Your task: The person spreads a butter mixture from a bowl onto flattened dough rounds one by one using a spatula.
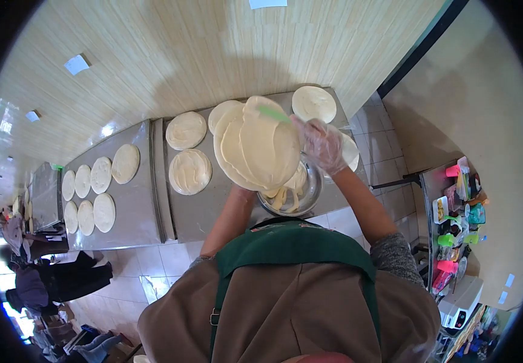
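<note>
My right hand (pixel 325 145), in a clear plastic glove, is closed round a green spatula (pixel 270 114) whose blade lies on pale cream. That cream coats a large flat round (pixel 258 148), smeared in broad overlapping strokes. From below, my left hand (pixel 244 192) holds the round up; its fingers are hidden beneath it and only the wrist area shows. Directly under the round's right side stands a metal bowl (pixel 317 190), partly covered, with thick pale cream (pixel 292 192) in it.
More pale rounds lie on the metal table, including a cream-swirled one (pixel 190 172) and one at the back right (pixel 313 104). Several others rest on a left-hand table (pixel 137 206). Cluttered shelving (pixel 440 209) stands at right. Another person (pixel 62 281) is far left.
</note>
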The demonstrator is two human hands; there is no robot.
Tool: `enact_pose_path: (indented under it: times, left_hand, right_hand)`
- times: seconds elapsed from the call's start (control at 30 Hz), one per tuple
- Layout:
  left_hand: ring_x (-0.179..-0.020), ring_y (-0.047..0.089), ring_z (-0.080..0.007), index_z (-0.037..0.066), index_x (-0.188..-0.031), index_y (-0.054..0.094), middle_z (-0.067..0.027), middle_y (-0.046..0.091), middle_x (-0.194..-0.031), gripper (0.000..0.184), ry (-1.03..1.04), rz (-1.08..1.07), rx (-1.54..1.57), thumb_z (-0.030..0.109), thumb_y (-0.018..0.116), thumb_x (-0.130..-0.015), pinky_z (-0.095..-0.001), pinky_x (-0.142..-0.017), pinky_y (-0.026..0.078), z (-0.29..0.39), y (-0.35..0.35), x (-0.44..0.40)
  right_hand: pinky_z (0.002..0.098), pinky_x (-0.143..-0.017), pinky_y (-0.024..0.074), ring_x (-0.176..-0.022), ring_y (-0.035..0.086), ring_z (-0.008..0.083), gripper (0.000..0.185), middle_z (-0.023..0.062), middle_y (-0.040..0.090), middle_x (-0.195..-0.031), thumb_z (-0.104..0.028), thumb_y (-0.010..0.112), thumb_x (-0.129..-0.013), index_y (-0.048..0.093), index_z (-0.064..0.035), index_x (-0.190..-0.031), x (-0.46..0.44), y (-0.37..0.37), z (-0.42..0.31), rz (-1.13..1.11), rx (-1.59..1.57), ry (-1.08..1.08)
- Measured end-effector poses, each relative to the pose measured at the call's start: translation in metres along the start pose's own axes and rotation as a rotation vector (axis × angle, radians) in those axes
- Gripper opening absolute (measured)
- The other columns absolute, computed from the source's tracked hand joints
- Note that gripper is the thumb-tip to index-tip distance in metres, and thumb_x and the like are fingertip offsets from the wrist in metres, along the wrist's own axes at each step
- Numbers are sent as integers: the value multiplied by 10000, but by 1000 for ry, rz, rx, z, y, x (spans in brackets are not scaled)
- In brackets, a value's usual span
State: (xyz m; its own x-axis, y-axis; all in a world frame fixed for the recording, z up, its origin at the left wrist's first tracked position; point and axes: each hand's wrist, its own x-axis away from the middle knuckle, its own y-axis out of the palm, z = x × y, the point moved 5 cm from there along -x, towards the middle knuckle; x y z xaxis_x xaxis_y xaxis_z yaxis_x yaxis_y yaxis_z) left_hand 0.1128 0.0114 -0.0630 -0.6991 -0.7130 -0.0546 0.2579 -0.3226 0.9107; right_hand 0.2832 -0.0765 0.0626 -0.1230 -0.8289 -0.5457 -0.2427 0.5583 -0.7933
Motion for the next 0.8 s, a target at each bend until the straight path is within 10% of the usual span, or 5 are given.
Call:
enact_pose_path:
  times: [0.23, 0.43, 0.8]
  left_hand:
    - [-1228, 546, -305, 117, -1421, 420, -127, 529, -1375, 585, 4, -20, 4, 478, 492, -966, -498, -1000, 487, 11, 5, 0]
    - [-1229, 546, -306, 112, -1422, 417, -129, 527, -1377, 588, 14, -20, 1, 477, 488, -967, -496, -1001, 488, 19, 4, 0]
    - [-1231, 544, -309, 103, -1425, 411, -134, 524, -1379, 592, -60, -54, 22, 476, 482, -971, -491, -1002, 489, -13, 11, 4]
  right_hand:
    - [316, -653, 503, -724, 600, 185, 349, 100, 620, -875, -57, 563, -938, 649, -144, -1265, -10, -17, 16, -110, -693, 93]
    - [322, -722, 545, -830, 678, 267, 328, 132, 694, -967, -21, 553, -918, 649, -89, -1224, 1, -30, 36, -136, -137, 208]
    - [447, -579, 505, -635, 639, 322, 521, 155, 637, -811, -101, 555, -860, 518, -160, -1376, 27, -8, -86, -255, -346, 34]
